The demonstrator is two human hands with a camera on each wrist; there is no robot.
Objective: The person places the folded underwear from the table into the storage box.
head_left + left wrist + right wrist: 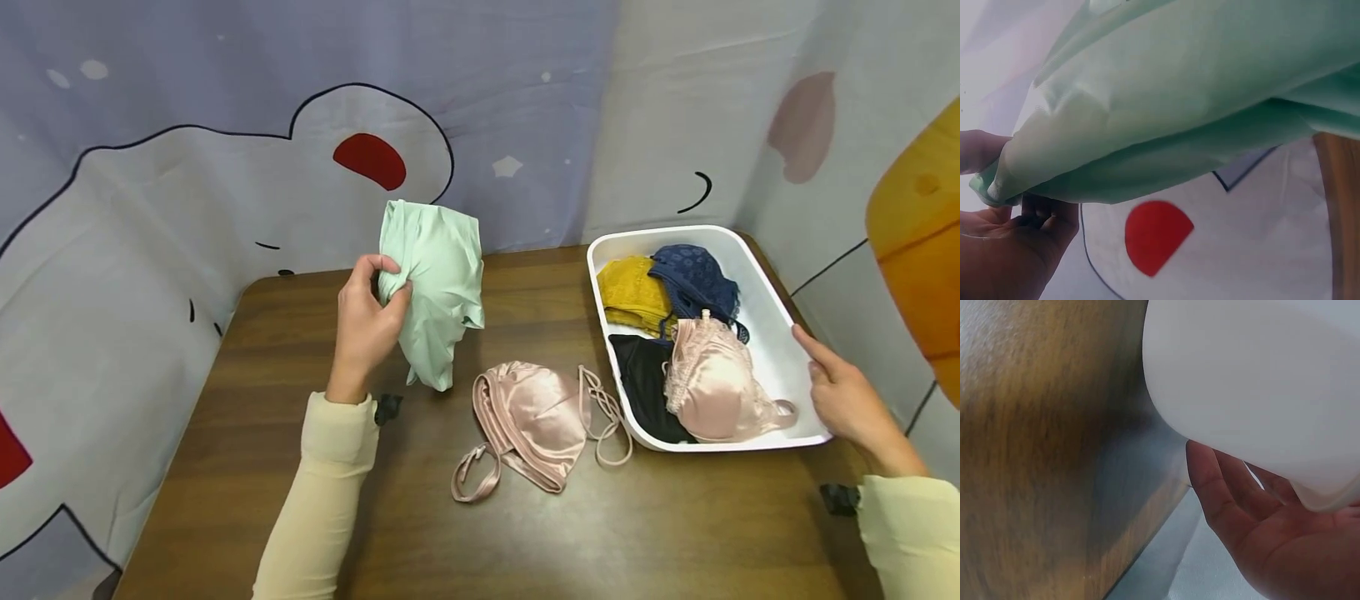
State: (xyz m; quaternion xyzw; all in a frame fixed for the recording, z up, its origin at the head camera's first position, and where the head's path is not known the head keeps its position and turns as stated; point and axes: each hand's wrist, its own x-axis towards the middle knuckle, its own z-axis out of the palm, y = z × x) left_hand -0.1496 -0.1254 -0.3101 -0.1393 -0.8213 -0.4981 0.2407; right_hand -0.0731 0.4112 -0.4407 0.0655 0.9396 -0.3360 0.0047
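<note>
A soft mint-green garment (pixel 438 283), gathered and hanging in folds, is pinched between the thumb and fingers of my left hand (pixel 369 321) above the table; its exact kind is unclear. The left wrist view shows the mint fabric (pixel 1166 106) close up. My right hand (pixel 855 400) holds the right side of a white tray (pixel 780 342). In the right wrist view its fingers (pixel 1210 481) lie against the tray's outer wall; the thumb is out of sight there. Between the hands, a folded pink satin bra (pixel 540 417) lies on the table with its straps loose.
Inside the tray sit a yellow lace garment (pixel 633 292), a navy lace garment (pixel 693 279), a black garment (pixel 645 387) and a pink satin bra (pixel 708 387) with lace trim. A printed curtain (pixel 510 100) hangs behind the brown wooden table (pixel 285 417).
</note>
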